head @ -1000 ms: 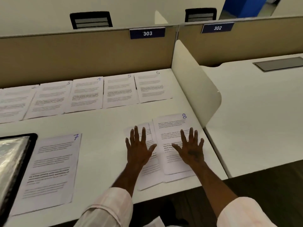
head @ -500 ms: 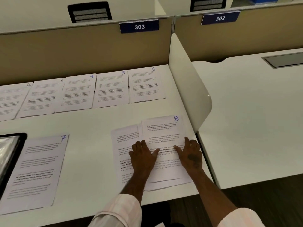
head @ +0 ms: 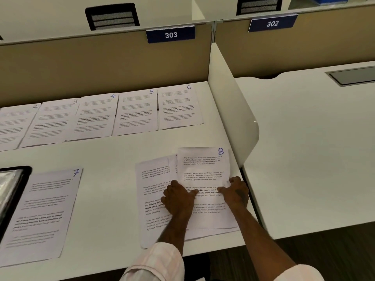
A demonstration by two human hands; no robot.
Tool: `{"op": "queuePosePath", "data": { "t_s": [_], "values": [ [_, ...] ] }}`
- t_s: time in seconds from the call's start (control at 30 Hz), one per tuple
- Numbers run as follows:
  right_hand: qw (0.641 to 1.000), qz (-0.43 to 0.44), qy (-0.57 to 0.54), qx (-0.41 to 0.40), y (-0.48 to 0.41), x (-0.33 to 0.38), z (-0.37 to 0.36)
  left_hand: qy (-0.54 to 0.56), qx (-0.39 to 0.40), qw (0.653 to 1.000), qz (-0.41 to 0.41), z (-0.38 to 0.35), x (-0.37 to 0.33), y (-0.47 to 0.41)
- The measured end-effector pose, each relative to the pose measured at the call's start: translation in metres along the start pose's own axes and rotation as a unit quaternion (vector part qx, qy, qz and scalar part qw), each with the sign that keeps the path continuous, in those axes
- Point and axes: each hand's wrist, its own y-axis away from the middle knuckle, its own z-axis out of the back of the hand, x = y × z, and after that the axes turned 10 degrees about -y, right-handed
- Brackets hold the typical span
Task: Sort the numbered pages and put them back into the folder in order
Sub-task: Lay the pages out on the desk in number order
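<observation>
Printed pages numbered 2 [head: 14, 124], 3 [head: 52, 120], 4 [head: 94, 116], 5 [head: 137, 112] and 6 [head: 179, 107] lie in a row along the back of the desk. Page 7 [head: 43, 211] lies alone at the front left. Page 8 [head: 204, 167] tops a small fanned pile of pages [head: 154, 191] at the front right. My left hand [head: 178, 199] and my right hand [head: 235, 192] both rest on this pile, fingers curled, pinching page 8 at its middle so that it bows up slightly. The black folder [head: 14, 191] shows at the left edge.
A tan partition [head: 105, 65] with a 303 label backs the desk. A white rounded divider panel [head: 229, 110] stands just right of the pile. Beyond it is a neighbouring white desk [head: 314, 149] with a grey cable hatch. The desk's front edge runs under my forearms.
My flat, spread hands drew back toward me over the pile and curled shut on page 8, which now lifts a little. The head camera tilted slightly.
</observation>
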Motion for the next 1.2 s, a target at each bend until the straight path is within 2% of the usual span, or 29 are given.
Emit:
{"op": "queuePosePath", "data": {
  "t_s": [0.2, 0.4, 0.53, 0.67, 0.77, 0.87, 1.0, 1.2],
  "values": [
    [0.998, 0.026, -0.036, -0.041, 0.001, -0.001, 0.006, 0.038, 0.031, 0.999, -0.011, 0.005, -0.001, -0.005],
    [0.989, 0.071, -0.103, -0.078, 0.015, 0.027, 0.005, 0.202, 0.029, 0.978, -0.038, 0.021, 0.016, -0.015],
    [0.985, 0.114, -0.123, -0.034, 0.032, 0.057, -0.026, 0.255, 0.003, 0.967, -0.015, 0.044, 0.063, -0.033],
    [0.986, 0.131, -0.078, 0.071, 0.062, 0.087, -0.075, 0.255, -0.03, 0.966, 0.035, 0.071, 0.137, -0.055],
    [0.983, 0.129, -0.06, 0.116, 0.09, 0.104, -0.117, 0.248, -0.052, 0.965, 0.071, 0.08, 0.2, -0.072],
    [0.982, 0.126, -0.049, 0.129, 0.118, 0.115, -0.163, 0.233, -0.059, 0.966, 0.097, 0.084, 0.258, -0.085],
    [0.983, 0.118, -0.037, 0.134, 0.146, 0.129, -0.212, 0.199, -0.059, 0.974, 0.092, 0.084, 0.314, -0.102],
    [0.989, 0.103, -0.011, 0.107, 0.17, 0.135, -0.244, 0.164, -0.052, 0.983, 0.071, 0.08, 0.358, -0.118]
  ]
}}
